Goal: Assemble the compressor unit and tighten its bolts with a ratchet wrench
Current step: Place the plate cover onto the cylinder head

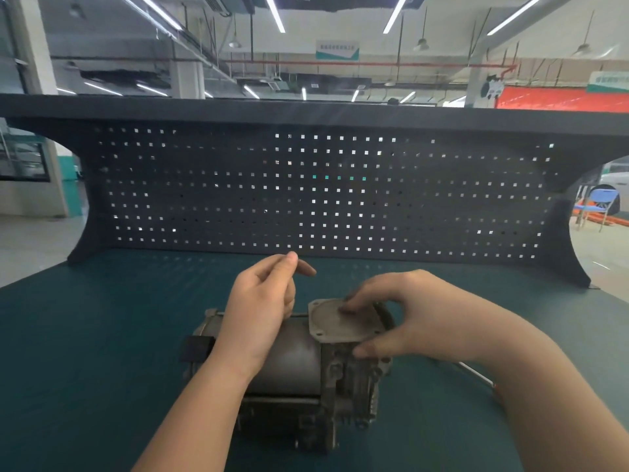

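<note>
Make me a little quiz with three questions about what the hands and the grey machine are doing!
1. True or false: the right hand touches the flat grey metal cover plate on top of the grey metal compressor unit.
2. What does the compressor unit sit on: A) dark teal bench mat, B) blue folding chair, C) bare floor?
3. Fill in: behind the bench stands a black perforated ____.

Key:
1. True; its fingertips rest on the plate.
2. A.
3. Pegboard. The left hand hovers above the unit, holding nothing visible.
</note>
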`<state>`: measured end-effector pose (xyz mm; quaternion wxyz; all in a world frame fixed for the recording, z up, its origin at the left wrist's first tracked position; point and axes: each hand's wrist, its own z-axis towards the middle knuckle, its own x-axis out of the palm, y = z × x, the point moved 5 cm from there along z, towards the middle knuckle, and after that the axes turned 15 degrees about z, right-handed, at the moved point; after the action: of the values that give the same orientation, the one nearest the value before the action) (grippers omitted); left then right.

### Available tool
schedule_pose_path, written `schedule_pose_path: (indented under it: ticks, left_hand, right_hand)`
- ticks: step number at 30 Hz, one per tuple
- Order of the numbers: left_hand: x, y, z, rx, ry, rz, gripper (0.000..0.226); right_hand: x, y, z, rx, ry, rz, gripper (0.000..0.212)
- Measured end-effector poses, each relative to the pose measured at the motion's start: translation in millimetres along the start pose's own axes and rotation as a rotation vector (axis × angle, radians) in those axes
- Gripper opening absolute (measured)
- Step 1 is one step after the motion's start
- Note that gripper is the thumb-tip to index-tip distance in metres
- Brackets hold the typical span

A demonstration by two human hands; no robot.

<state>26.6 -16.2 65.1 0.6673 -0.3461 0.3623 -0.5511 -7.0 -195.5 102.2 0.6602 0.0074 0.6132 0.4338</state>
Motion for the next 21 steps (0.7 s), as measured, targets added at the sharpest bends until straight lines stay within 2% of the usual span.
schedule_pose_path:
  ticks: [2,3,5,7,11,14,16,19,21]
  left_hand:
    - [-1.3,0.5,0.6,-0.003,-0.015,-0.045,0.032]
    - [-1.6,-0.1,0.5,0.001,-0.018,-0.058,0.033]
    - [-0.7,-2.0,-0.9,0.019,-0.004,-0.028,0.033]
    - [0.9,-5.1,-3.6,0.044,0.004,0.051,0.033]
    - [1.6,-5.9,-5.1,0.051,-0.035,0.085,0.036]
    - [-1.2,-4.7,-4.3,0.027,-0.099,0.08,0.032]
    - [-2.2,-3.0,-2.7,-0.021,-0.132,0.058,0.031]
    - [-0.2,-2.3,9.9,-0.171,-0.149,-0.099,0.031]
    - [9.4,-2.5,22.1,-0.326,-0.112,-0.359,0.032]
  right_hand:
    - [-9.6,4.7,-1.5,-0.068,-0.106,0.086,0.009]
    - [-15.8,6.2,-2.4,-0.11,-0.191,0.155,0.01]
    - [-27.6,2.0,-3.1,-0.129,-0.397,0.325,0.027]
    - [-29.9,-9.0,1.7,-0.017,-0.504,0.447,0.029]
    - [-4.3,-32.6,14.7,0.263,-0.359,0.435,0.031]
    - [7.4,-41.3,18.7,0.307,-0.318,0.374,0.013]
    - [7.9,-42.3,19.2,0.318,-0.334,0.35,0.013]
    - [10.4,-36.5,21.2,0.278,-0.354,0.338,0.018]
    - [14.2,-32.2,23.1,0.279,-0.362,0.327,0.03]
